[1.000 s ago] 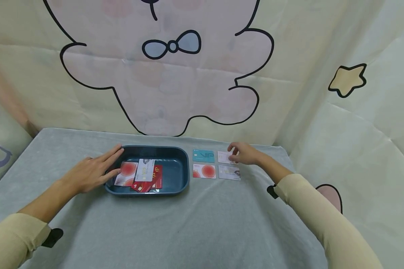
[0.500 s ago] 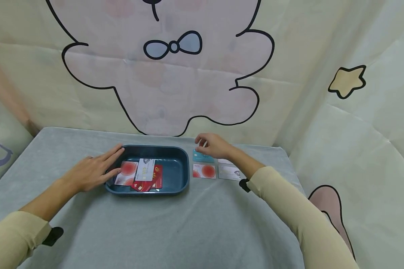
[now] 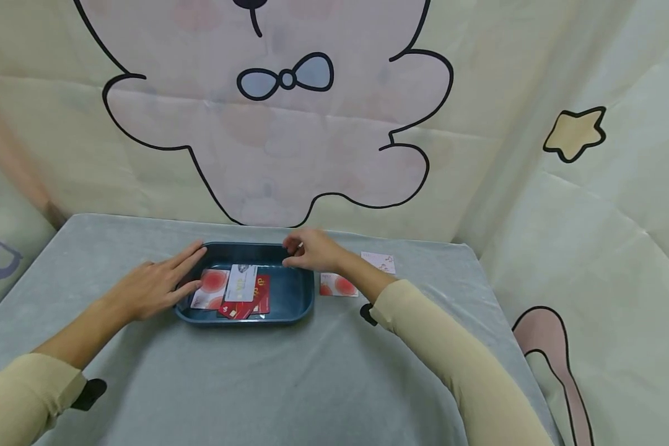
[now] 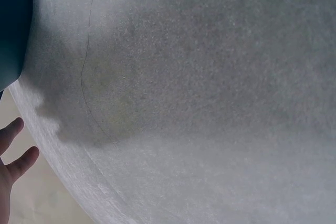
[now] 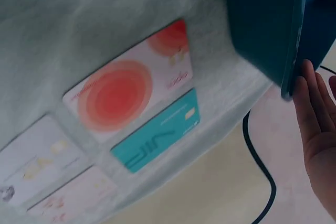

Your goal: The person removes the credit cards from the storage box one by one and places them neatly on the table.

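My left hand [image 3: 156, 286] rests at the left side of a dark blue tray [image 3: 287, 297], its fingers stretched along the rim. Inside the tray lie a card with a red circle [image 3: 208, 294], a white card [image 3: 241, 283] and red cards [image 3: 235, 311], partly overlapping. My right hand [image 3: 314, 249] is over the tray's back right corner, fingertips right at the rim, with no card visible in it. To the tray's right lie another red-circle card [image 5: 126, 90], a teal VIP card [image 5: 157, 129], a white card [image 5: 39, 156] and a pale pink card [image 3: 378, 261].
A grey cloth [image 3: 256, 384] covers the table. Behind it hangs a curtain [image 3: 496, 173] printed with cartoon shapes. The right forearm hides the teal card and the white table card in the head view.
My right hand has moved left from the pale pink card, past the teal card, to the tray's back right corner. The cards and my left hand have stayed in place.
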The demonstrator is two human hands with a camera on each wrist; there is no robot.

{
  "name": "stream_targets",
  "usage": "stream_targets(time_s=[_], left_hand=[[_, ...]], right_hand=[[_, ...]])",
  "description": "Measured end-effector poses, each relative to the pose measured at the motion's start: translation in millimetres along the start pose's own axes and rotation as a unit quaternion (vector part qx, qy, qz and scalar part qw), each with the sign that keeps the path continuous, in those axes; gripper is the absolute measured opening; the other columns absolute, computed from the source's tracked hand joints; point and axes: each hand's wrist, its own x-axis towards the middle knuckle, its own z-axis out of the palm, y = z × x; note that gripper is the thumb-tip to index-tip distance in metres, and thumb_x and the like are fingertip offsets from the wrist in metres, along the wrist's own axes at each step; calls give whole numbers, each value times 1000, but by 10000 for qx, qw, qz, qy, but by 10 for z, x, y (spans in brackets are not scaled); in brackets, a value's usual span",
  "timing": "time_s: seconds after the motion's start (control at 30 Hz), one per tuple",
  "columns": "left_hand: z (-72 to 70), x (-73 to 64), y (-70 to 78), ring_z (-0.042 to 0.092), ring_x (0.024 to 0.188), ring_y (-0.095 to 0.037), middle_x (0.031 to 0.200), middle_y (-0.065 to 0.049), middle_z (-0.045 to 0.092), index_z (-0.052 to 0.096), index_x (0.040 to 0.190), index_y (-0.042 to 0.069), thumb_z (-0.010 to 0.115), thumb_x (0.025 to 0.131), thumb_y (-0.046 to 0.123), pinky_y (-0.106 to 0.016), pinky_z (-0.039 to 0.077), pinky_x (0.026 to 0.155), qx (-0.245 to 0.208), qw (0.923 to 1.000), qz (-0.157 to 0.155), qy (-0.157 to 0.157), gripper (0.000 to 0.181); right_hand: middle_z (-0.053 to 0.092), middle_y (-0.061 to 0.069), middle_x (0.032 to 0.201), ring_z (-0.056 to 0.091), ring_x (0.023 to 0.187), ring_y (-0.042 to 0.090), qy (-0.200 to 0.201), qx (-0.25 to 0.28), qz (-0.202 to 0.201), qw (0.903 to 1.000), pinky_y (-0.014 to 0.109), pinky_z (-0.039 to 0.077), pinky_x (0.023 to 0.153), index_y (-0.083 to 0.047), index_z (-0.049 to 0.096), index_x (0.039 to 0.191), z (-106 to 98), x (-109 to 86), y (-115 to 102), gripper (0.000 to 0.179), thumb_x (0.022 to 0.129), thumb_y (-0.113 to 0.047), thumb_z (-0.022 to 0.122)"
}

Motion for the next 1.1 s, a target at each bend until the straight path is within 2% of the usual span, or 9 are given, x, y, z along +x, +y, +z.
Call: stream_targets(time_s=[0.17,0.3,0.57,0.8,1.1], left_hand=[[-17,9,8,63,114,-40,161,-20,27,28,157,7,52,98,48,-63,49,89,-9,10000,-8,-28,76],[-25,11,15,62,115,-40,160,-19,28,29,156,7,53,98,48,-64,48,89,9,10000,49,26,75],[-16,6,2,62,115,-40,161,-19,27,28,156,8,53,98,48,-63,48,89,-17,10000,28,30,76],[-24,13,-14,65,109,-39,160,-20,29,28,157,8,54,97,47,-61,50,87,38,9999,86,59,76],[-39,17,-6,63,114,-40,160,-19,27,28,157,8,54,97,50,-63,48,89,22,10000,-10,-65,78]], right_hand=[[64,14,126,64,109,22,-335,-79,184,9992,27,52,93,-3,59,133,73,74,-44,50,91,-28,74],[61,15,132,62,115,23,-570,13,301,9979,31,50,98,-3,56,137,111,115,-82,55,92,-28,73],[60,14,135,59,121,22,-904,27,346,9953,32,47,103,-4,52,142,169,233,-119,60,91,-29,74],[61,12,135,58,123,21,-1052,73,460,9934,32,46,104,-4,53,142,223,343,-157,57,93,-27,73],[61,10,136,57,124,19,-1190,22,474,9918,30,45,104,-7,52,143,323,454,-229,56,94,-24,71]])
